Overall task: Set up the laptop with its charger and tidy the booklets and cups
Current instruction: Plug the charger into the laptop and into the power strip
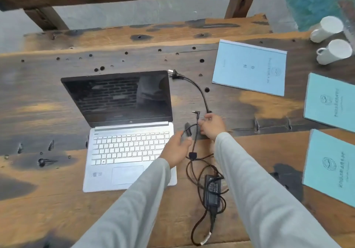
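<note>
Holding charger cable (195, 136) with both hands, just right of the open laptop (126, 148): left hand (176, 149) was curled round a loop, right hand (212, 125) pinched it under the barrel plug (196, 112). Its power brick (212, 190) lay on the table (57, 103) nearer the person; wall plug (175, 74) beside screen corner. Three booklets (249, 67), two cups (333, 53) sat far right.

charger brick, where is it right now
In the head view the charger brick lies on the table just right of the laptop's front right corner, among loops of its cable.
</note>
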Tool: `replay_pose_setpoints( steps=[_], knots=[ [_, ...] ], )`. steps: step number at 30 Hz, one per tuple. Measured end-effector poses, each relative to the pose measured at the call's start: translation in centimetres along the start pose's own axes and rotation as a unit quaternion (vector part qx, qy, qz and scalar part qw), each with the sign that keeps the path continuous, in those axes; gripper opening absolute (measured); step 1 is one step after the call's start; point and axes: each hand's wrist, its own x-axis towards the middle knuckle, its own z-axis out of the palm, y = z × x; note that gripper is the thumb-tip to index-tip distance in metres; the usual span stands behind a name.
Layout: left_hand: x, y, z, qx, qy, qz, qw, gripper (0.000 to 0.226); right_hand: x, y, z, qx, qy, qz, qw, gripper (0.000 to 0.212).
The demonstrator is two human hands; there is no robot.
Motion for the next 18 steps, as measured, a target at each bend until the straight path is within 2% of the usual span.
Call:
replay_pose_setpoints(
  steps=[2,5,7,10,12,15,18],
  knots=[
    [0.7,-0.5,1.3,-0.005,0.02,-0.009,1.0,0.049,1.1,0.0,0.7,-0.055,0.011,-0.035,0.998,0.04],
    [1.6,-1.4,2.7,-0.031,0.064,-0.006,0.997,0.038,2.4,0.1,1.4,-0.121,0.058,-0.077,0.988,0.039],
    [1.8,-1.7,3.3,-0.053,0.068,-0.007,0.996,0.036,2.9,0.3,1.9,-0.122,0.065,-0.097,0.986,0.041],
    [2.4,-2.4,3.9,-0.066,0.063,-0.009,0.996,0.057,3.4,0.5,2.4,-0.13,0.072,-0.125,0.981,0.038],
    [2.5,-2.7,4.2,-0.079,0.072,-0.008,0.994,0.055,3.5,0.5,2.5,-0.138,0.073,-0.139,0.978,0.037],
    [2.5,-2.9,4.8,-0.131,0.045,-0.002,0.99,0.051,3.1,0.5,2.5,-0.125,0.052,-0.143,0.98,0.036],
    [2.7,-2.8,5.7,-0.177,0.027,-0.001,0.984,0.043,2.4,0.6,2.5,-0.068,0.012,-0.136,0.988,0.033]
  ],
)
